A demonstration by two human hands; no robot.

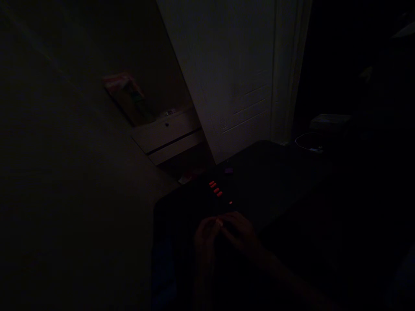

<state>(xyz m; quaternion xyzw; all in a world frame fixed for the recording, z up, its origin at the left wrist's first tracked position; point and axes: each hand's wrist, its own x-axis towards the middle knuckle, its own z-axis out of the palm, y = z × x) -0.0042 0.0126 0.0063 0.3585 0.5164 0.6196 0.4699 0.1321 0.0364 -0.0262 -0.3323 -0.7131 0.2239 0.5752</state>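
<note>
Fingertips of the left hand point(206, 231) and right hand point(240, 229) are pinched narrow together on a small pale piece point(219, 222), with a small bright bit point(230, 202) at one o'clock and a row of red pieces point(216, 190) near twelve. The dark table point(275, 177) spreads widest toward two o'clock, its nearer side edge at nine; gloom blurs the held piece's shape and swallows the forearms point(275, 265).

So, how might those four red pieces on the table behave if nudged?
The red pieces look elongated, so they might roll sideways, though darkness hides whether they're round. Smaller than the left hand, they're probably light and easily shifted.
</note>
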